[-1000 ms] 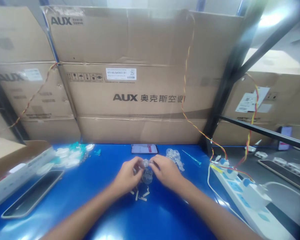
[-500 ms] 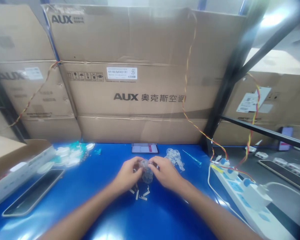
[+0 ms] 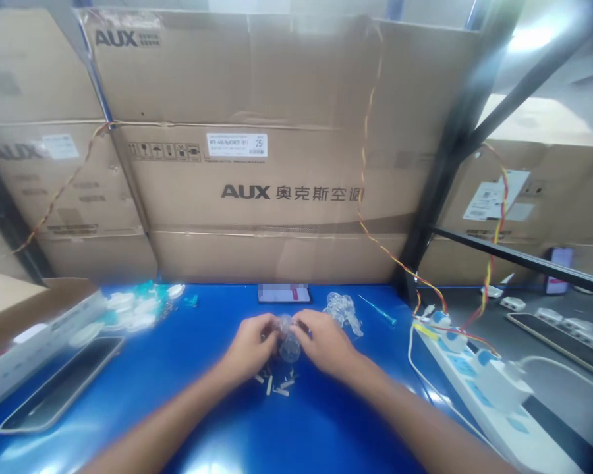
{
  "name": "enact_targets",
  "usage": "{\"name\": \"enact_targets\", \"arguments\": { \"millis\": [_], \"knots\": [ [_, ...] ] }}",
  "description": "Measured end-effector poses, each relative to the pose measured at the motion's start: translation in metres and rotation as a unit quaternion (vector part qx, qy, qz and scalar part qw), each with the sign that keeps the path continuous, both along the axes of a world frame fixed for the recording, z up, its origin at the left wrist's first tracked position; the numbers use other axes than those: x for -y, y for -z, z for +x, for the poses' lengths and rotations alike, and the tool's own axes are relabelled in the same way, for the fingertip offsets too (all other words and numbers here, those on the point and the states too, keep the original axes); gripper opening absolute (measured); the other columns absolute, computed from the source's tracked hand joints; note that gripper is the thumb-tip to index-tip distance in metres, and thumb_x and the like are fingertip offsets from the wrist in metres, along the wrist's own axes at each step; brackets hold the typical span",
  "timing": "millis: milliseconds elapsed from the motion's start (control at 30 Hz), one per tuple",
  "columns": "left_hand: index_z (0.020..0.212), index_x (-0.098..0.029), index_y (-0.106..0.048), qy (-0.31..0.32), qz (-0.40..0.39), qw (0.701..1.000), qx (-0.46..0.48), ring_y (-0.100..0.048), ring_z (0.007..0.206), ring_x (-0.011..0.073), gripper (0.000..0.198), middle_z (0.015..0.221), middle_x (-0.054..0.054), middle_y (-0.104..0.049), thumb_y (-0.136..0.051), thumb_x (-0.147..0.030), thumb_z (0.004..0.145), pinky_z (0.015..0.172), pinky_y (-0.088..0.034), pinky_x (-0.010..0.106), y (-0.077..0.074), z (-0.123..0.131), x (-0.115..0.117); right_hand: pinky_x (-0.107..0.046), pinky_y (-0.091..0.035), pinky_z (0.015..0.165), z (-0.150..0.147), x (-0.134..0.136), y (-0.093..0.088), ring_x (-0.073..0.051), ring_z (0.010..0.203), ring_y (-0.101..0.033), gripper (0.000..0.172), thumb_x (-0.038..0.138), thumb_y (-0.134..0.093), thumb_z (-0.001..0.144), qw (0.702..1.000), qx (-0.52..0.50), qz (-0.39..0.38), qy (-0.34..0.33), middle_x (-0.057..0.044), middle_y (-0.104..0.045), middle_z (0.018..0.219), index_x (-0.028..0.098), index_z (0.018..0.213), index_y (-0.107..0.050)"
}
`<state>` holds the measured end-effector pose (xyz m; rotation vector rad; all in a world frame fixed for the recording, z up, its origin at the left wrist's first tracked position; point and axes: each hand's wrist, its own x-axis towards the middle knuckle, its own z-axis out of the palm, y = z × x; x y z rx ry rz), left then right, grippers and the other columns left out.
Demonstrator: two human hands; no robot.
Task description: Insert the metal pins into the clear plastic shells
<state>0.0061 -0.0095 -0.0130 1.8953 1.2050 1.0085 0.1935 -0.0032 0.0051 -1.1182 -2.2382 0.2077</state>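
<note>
My left hand [image 3: 251, 347] and my right hand [image 3: 323, 345] meet over the middle of the blue table [image 3: 188, 408], fingers pinched together on a small clear plastic piece [image 3: 289, 343] held between them. Just below the hands, several small white parts [image 3: 275, 384] lie loose on the table. A pile of more clear plastic pieces [image 3: 343, 309] sits just behind my right hand.
A phone [image 3: 283, 293] lies at the table's back edge under stacked cardboard boxes [image 3: 286, 191]. A dark tray [image 3: 59, 385] and an open box [image 3: 24, 329] are at the left, with white and teal parts [image 3: 133, 306]. A white power strip [image 3: 479, 382] runs along the right.
Both hands stay pinched on the clear piece and have barely shifted; the view has drifted slightly.
</note>
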Motion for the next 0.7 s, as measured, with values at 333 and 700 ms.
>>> {"name": "enact_targets", "arguments": {
  "millis": [333, 700],
  "knots": [
    [0.074, -0.015, -0.063, -0.108, 0.108, 0.981, -0.121, -0.056, 0.063, 0.0144, 0.016, 0.067, 0.001, -0.064, -0.048, -0.018, 0.078, 0.061, -0.038, 0.024, -0.012, -0.014, -0.006, -0.024, -0.036, 0.062, 0.020, -0.015, -0.014, -0.015, 0.072, -0.058, 0.018, 0.032, -0.053, 0.087, 0.994, 0.043, 0.016, 0.099, -0.003, -0.066, 0.079, 0.019, 0.079, -0.063],
    [0.072, -0.015, -0.062, -0.098, 0.034, 0.984, -0.147, -0.054, 0.056, 0.0139, 0.016, 0.060, 0.001, -0.062, -0.049, -0.023, 0.076, 0.052, -0.032, 0.023, -0.014, -0.018, -0.009, -0.028, -0.040, 0.060, 0.094, -0.051, -0.034, -0.026, 0.079, -0.066, 0.048, 0.057, -0.051, 0.080, 0.906, 0.207, -0.148, 0.339, -0.018, -0.070, 0.083, 0.013, 0.079, -0.069]
  ]
}}
